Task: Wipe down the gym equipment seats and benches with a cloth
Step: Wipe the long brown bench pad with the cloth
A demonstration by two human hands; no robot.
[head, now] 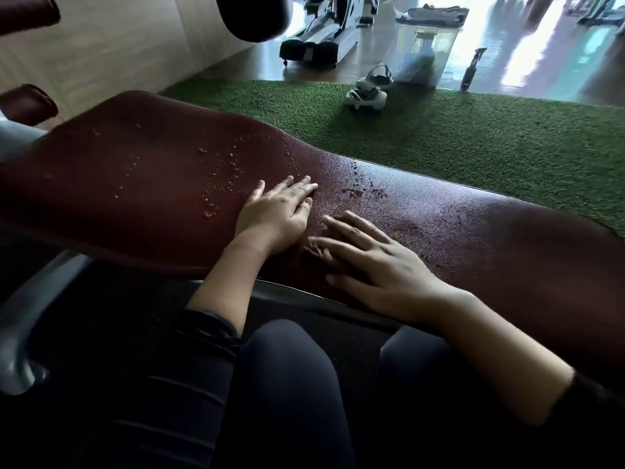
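Your left hand point(274, 211) lies flat on the dark red bench point(135, 184), fingers straight and together, holding nothing. Your right hand point(375, 262) rests palm-down just beside it near the bench's near edge, fingers spread and a little blurred, also holding nothing. No cloth shows in your view. Water droplets point(220, 177) bead on the pad left of your left hand, and a wet sheen runs toward the bench's right end. Past the far edge lies green turf point(473, 140) with a pair of white shoes point(370, 88). Beyond them on the glossy floor stand a clear plastic bin point(424, 49), a dark spray bottle point(471, 67) and grey gym machines point(324, 38). Your dark-clad knees sit below the near edge.
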